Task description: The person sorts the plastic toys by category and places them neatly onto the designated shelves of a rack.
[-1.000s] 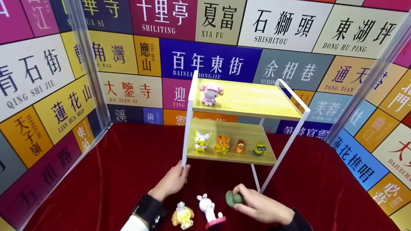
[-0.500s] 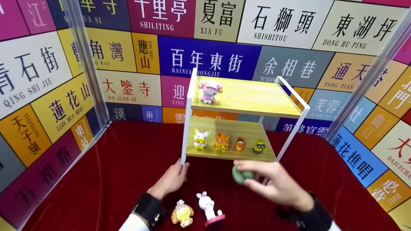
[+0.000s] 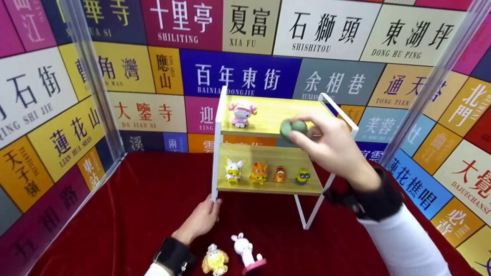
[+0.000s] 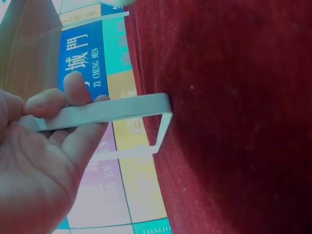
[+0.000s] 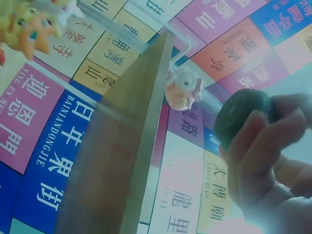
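Observation:
My left hand (image 3: pixel 199 220) grips the front left leg of a white-framed shelf rack (image 3: pixel 216 161) low down; the left wrist view shows the fingers curled round the white bar (image 4: pixel 122 108). In front of the upper board, my right hand (image 3: pixel 333 147) pinches a rounded dark green object (image 3: pixel 292 128) between thumb and fingers, and its kind cannot be made out. A pink-hatted figurine (image 3: pixel 242 114) stands at the left of the upper board (image 3: pixel 268 111). Along the lower board (image 3: pixel 268 153) stand several small figurines, among them an orange one (image 3: pixel 259 173) and a yellow-green one (image 3: pixel 302 176).
On the dark red cloth (image 3: pixel 134 214) near me lie a yellow-brown dog-like figurine (image 3: pixel 215 260) and a white rabbit figurine (image 3: pixel 244 248) with a pink base. Panels (image 3: pixel 238 73) printed with place names enclose the cloth at the back and sides.
My right hand has lifted the green object from above the cloth up to the height of the upper board. The left hand keeps its grip on the rack's leg.

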The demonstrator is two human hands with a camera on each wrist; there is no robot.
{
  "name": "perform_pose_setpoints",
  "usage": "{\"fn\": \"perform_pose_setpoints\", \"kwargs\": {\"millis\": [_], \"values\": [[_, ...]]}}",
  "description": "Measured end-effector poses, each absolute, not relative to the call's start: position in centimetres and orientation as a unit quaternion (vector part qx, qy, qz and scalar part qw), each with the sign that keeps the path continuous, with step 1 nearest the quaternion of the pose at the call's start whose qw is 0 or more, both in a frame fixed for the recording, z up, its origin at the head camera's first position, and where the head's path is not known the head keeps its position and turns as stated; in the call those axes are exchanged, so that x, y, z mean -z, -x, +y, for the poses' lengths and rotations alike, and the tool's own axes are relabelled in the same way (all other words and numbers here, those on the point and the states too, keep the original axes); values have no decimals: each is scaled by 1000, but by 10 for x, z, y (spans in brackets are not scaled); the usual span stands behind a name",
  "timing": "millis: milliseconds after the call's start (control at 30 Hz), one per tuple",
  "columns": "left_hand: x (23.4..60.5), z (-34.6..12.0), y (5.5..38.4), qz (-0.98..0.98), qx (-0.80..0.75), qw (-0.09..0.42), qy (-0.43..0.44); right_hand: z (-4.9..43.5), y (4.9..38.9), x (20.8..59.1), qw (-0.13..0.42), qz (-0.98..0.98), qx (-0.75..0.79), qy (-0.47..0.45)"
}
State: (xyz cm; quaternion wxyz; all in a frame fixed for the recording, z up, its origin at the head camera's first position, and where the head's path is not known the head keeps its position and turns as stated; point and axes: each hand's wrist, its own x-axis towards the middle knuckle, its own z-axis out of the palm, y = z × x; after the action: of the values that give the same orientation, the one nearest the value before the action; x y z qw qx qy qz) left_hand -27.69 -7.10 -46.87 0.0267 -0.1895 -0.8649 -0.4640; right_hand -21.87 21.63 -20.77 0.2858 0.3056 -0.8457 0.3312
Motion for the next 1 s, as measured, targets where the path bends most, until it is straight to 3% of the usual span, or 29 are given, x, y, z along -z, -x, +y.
{"fn": "perform_pose_setpoints", "kwargs": {"millis": [400, 1000], "values": [[473, -71, 275, -867, 458, 39, 194, 198, 272, 187, 225, -914, -231, -248], [470, -72, 276, -868, 460, 28, 185, 178, 283, 190, 205, -925, -202, -248]]}}
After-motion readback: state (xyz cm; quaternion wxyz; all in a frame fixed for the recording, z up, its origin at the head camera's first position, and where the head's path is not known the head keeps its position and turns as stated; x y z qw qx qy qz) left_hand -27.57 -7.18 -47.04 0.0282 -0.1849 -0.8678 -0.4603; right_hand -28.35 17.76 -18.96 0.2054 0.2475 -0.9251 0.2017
